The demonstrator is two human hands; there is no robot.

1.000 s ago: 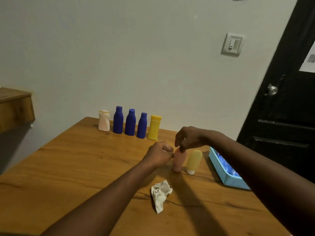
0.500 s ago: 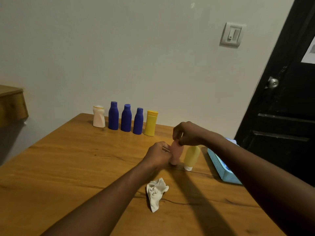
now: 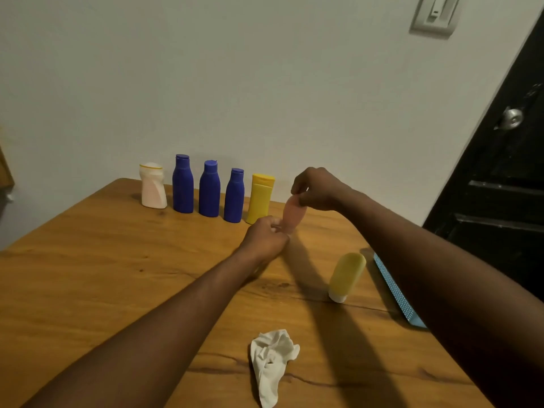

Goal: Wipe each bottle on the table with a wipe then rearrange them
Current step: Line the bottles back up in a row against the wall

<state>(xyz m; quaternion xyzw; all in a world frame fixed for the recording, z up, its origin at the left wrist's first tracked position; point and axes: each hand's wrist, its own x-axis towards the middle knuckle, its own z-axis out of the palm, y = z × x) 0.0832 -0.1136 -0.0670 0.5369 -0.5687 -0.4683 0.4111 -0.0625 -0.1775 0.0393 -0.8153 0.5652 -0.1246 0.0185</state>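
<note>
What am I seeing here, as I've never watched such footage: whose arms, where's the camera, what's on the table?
No machine: a person's bare arms, filmed by one wide camera on their head, looking forward and down. On the wooden table: a row of a pale pinkish-white plastic bottle, three blue plastic bottles and a yellow flip-cap bottle; a yellow soft tube standing on its white cap; a crumpled white wipe; a blue dotted box. The right hand pinches the top of a pink soft plastic bottle; the left hand grips its lower end.
</note>
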